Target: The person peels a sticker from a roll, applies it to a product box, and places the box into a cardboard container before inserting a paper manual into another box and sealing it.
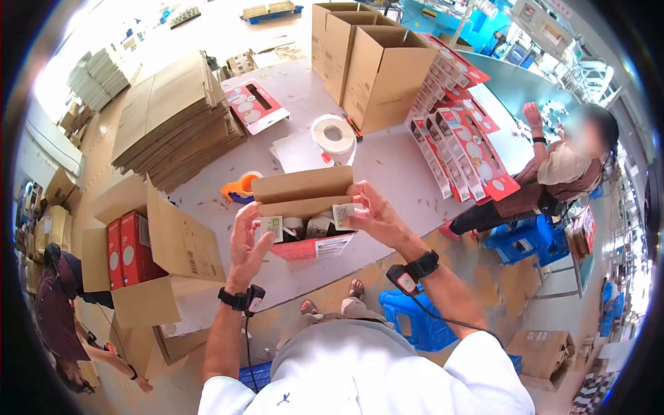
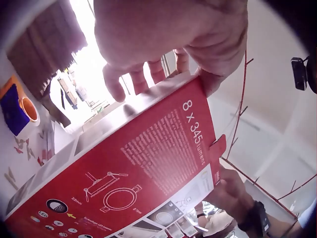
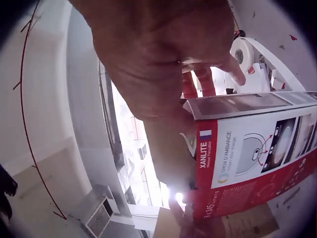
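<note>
An open-topped red and white printed box (image 1: 315,249) stands at the table's near edge, with brown flaps raised behind it and dark and white round items inside. In the head view my left hand (image 1: 247,245) is at its left end and my right hand (image 1: 377,218) pinches its right end flap. The left wrist view shows my left hand (image 2: 173,39) gripping the end of the red box (image 2: 153,148), thumb at the near corner. Seen from the right wrist, my right hand (image 3: 163,59) holds the other end of the box (image 3: 247,153), its thumb partly hidden.
An orange tape dispenser (image 1: 242,185), a label roll (image 1: 333,135) and white sheets lie behind the box. Flattened cartons (image 1: 169,114) are stacked left, above an open carton (image 1: 187,242) with red boxes. Tall cartons (image 1: 387,69) and red packaging (image 1: 463,152) stand right. Two other people are nearby.
</note>
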Action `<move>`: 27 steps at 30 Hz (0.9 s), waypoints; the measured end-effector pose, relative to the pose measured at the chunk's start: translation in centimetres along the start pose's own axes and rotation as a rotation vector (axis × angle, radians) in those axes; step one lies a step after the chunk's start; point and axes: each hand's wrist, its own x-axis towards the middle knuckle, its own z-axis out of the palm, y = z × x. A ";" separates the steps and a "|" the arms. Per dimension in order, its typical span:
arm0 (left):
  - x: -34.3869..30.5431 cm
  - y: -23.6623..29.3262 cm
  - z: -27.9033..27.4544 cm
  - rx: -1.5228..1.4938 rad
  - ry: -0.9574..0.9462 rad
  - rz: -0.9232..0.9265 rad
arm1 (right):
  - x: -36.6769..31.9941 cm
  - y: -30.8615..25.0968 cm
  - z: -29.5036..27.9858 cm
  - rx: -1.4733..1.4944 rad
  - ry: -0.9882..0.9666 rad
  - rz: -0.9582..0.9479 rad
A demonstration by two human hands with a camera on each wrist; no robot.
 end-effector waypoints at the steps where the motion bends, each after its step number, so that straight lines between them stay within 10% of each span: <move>1: 0.0 -0.2 -0.2 -0.009 0.006 -0.014 | -0.1 -0.1 0.2 -0.024 0.013 0.017; 12: 0.2 2.2 -1.9 0.450 -0.236 0.188 | -1.0 -1.9 0.1 -0.468 -0.125 -0.395; 16: 0.5 5.2 -2.0 0.546 -0.289 0.198 | -1.9 -3.1 -0.1 -0.493 -0.160 -0.315; 22: -1.3 2.1 1.8 0.026 0.271 -0.043 | -1.8 -0.4 2.4 -0.184 0.044 -0.109; 27: 1.1 4.4 5.4 -0.091 0.165 -0.223 | -2.1 0.3 1.8 -0.214 0.133 0.014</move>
